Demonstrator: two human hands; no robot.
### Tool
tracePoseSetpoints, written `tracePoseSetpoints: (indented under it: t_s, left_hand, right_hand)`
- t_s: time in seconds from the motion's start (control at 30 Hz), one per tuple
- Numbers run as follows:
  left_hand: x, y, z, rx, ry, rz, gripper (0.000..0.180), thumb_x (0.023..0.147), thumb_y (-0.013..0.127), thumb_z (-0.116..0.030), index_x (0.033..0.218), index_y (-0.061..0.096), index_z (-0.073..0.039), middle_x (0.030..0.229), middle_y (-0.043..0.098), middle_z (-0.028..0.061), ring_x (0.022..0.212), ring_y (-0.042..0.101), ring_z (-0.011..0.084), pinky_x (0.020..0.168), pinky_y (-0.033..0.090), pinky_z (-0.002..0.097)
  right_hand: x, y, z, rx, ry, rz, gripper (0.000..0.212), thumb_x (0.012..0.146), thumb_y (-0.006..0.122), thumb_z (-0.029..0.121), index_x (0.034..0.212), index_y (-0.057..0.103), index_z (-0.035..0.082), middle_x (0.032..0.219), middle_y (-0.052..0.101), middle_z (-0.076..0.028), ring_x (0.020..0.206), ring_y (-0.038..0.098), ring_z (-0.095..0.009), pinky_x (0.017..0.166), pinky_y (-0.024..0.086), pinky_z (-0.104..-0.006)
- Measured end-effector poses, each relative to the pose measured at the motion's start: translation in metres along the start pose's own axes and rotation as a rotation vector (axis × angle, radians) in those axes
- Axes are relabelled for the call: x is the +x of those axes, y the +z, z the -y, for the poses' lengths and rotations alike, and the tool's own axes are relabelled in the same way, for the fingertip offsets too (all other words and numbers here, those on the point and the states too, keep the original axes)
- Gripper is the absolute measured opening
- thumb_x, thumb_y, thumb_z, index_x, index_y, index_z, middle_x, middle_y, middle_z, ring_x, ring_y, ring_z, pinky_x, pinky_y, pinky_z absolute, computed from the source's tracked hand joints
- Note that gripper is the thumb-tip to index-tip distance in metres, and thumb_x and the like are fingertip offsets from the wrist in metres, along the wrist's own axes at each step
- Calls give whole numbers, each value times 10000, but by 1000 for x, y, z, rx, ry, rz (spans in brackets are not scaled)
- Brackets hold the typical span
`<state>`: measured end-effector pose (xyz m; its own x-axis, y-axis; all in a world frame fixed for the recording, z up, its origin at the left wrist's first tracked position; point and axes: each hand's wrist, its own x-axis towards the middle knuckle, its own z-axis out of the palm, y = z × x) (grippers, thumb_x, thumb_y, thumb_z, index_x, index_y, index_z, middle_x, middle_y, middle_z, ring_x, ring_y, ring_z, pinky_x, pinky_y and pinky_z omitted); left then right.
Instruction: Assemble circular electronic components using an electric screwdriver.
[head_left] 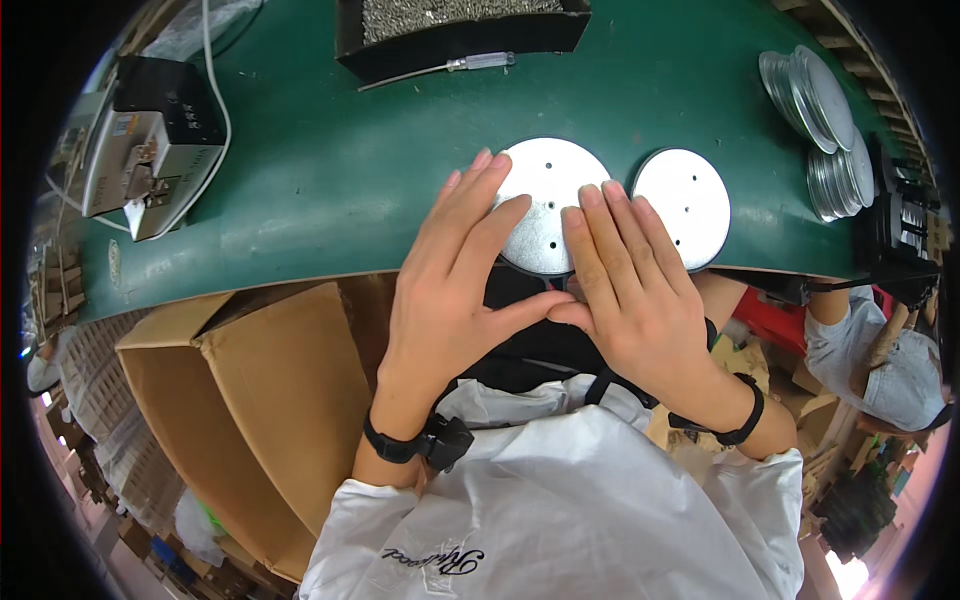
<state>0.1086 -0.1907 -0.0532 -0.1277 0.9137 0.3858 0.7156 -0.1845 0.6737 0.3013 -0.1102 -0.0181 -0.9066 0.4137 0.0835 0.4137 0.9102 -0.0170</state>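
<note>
A round silvery metal plate (pixel 575 168) with several small holes and a dark rim lies at the near edge of the green table. My left hand (pixel 440 275) is open, its fingers spread along the plate's left side. Over the lower right part of it my right hand (pixel 640 305) lies flat, fingers stretched out side by side. Both thumbs meet or nearly meet just below the plate. A second plate of the same kind (pixel 690 185) rests to the right, close to my right fingertips. Neither hand grips anything.
A black box of small metal parts (pixel 440 15) stands at the back, with a screwdriver (pixel 480 62) before it. Stacked metal discs (pixel 825 100) are at the right. A boxy device (pixel 160 150) with a white cable sits left. Below is a cardboard box (pixel 290 390); another person (pixel 880 360) is right.
</note>
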Motion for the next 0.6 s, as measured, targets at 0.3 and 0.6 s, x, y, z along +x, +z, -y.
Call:
tracePoseSetpoints:
  t_s: [0.3,0.6]
  left_hand:
    - [2,-2,-3,-11,-3,27,692,641,891,-309,1208,644,0,1433,537,193,1339,507,394,1097,430,536]
    - [3,4,-8,63,25,0,706,595,923,-254,1206,656,-20,1438,547,175,1371,473,400,1103,428,514]
  right_hand:
    - [1,3,14,-107,20,18,780,925,489,536,1349,515,-117,1415,518,-268,1333,501,-399,1158,366,-470]
    - [0,-1,-10,104,23,-58,807,803,653,534,1393,519,0,1457,512,-146,1383,461,-295,1189,292,-518]
